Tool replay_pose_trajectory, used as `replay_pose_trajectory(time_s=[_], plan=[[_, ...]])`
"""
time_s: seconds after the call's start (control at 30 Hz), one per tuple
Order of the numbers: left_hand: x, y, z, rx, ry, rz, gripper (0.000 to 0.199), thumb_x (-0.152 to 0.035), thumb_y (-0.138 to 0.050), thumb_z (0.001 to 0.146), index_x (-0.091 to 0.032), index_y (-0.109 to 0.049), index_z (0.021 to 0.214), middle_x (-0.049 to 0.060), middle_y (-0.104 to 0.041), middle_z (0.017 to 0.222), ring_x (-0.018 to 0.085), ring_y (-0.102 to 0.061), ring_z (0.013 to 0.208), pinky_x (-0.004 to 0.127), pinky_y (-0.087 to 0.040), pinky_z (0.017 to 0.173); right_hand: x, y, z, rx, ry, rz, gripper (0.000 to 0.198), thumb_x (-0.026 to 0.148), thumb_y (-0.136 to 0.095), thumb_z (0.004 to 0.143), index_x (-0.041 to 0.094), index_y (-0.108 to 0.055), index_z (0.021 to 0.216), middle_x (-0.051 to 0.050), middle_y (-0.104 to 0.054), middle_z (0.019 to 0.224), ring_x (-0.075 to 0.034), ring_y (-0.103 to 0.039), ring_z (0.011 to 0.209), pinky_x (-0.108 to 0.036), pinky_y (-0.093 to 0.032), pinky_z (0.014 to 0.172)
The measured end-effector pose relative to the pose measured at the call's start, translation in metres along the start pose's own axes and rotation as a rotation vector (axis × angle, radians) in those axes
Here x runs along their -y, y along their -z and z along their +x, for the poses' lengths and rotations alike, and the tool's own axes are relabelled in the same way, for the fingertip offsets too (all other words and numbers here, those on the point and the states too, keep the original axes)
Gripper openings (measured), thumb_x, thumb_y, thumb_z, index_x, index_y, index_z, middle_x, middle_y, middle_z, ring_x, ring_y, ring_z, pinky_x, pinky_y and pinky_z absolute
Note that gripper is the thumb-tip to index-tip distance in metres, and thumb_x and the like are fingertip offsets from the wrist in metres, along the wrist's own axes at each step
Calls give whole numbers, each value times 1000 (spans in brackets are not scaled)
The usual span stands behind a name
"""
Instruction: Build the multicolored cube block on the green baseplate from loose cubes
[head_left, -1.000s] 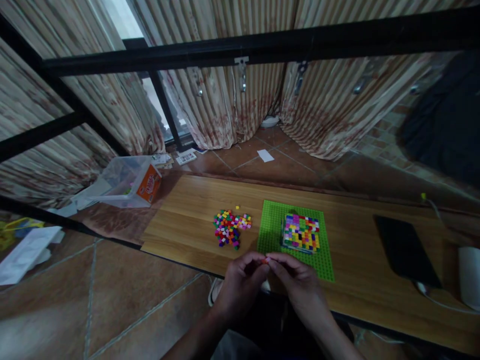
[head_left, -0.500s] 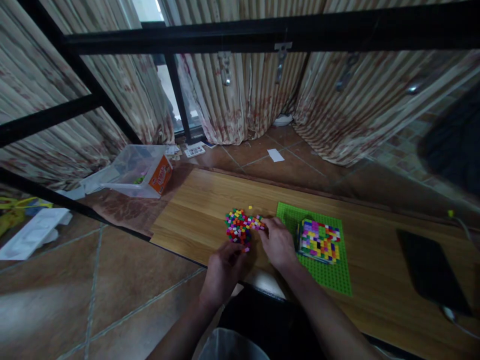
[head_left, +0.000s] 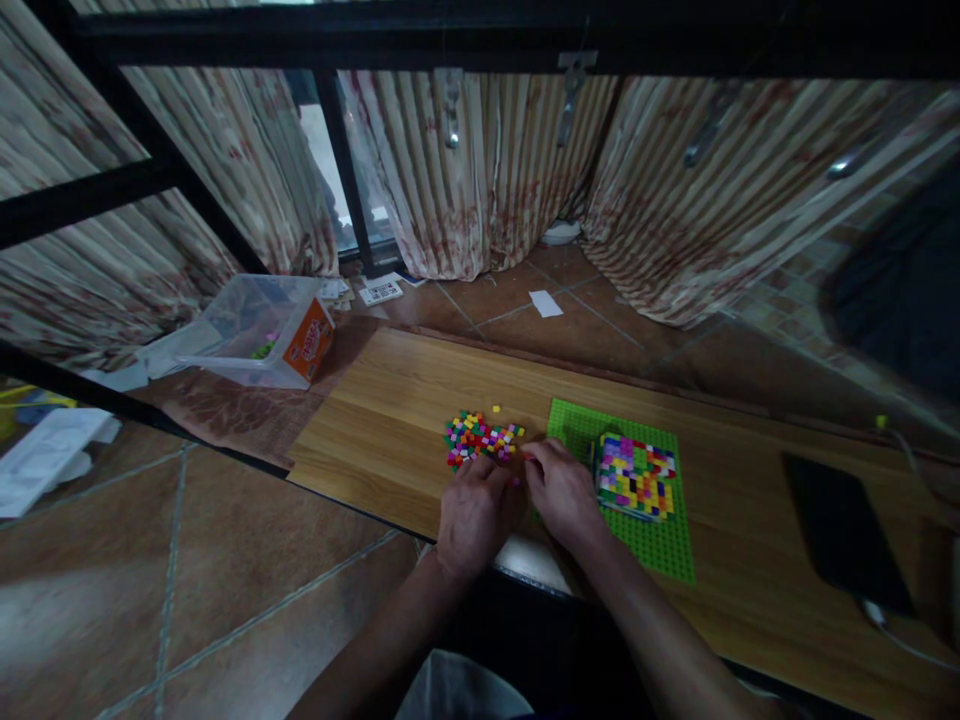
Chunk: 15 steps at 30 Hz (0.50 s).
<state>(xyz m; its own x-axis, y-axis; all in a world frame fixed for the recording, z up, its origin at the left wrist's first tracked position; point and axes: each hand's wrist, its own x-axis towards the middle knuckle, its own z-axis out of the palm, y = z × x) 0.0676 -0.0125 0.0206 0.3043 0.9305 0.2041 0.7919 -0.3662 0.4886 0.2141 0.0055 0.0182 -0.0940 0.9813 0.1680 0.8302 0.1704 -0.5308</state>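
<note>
Head view: the table [head_left: 360, 415] runs under both hands, its long axis going left to right and slanting nearer on the right. Just right of the right fingers lies the green baseplate [head_left: 570, 425], roughly square, skewed the same way. On it, also right of those fingers, sits the build [head_left: 636, 478], flat-topped, its edges about in line with the baseplate's. The pile [head_left: 469, 435] lies just beyond the left fingers, stretched left to right, its thinner end toward the right fingertips.

The left hand [head_left: 476, 505] is back up, fingers bent down at the pile's near edge; tips hidden, so I cannot tell whether they grip. The right hand [head_left: 561, 490] reaches in from the right, fingers curled toward the left hand. An orange brick [head_left: 527, 455] shows at its fingertips; whether it is gripped is unclear. A pink brick [head_left: 515, 482] lies between the two hands' fingers. A yellow brick [head_left: 496, 408] lies alone, beyond the pile from the fingers.
</note>
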Motion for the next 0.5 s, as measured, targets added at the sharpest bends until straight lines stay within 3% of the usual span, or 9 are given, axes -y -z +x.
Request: replay_pose_trajectory(time_s=[0.27, 0.5], plan=[[-11, 5, 21, -14, -52, 94, 14, -25, -52, 89, -18, -64, 90, 8, -62, 93, 22, -57, 89, 33, -46, 78, 7, 14, -20, -168, -133, 410, 22, 29, -50, 90, 20, -69, 97, -8, -68, 95, -21, -64, 89, -36, -50, 80], [-16, -13, 45, 40, -41, 209, 16, -25, -53, 87, -16, -64, 80, 13, -64, 95, 26, -59, 89, 38, -47, 79, 22, 25, -31, -253, -471, 933, 24, 41, -65, 82, 21, -70, 92, -2, -69, 79, -14, -62, 66, -28, -51, 60]])
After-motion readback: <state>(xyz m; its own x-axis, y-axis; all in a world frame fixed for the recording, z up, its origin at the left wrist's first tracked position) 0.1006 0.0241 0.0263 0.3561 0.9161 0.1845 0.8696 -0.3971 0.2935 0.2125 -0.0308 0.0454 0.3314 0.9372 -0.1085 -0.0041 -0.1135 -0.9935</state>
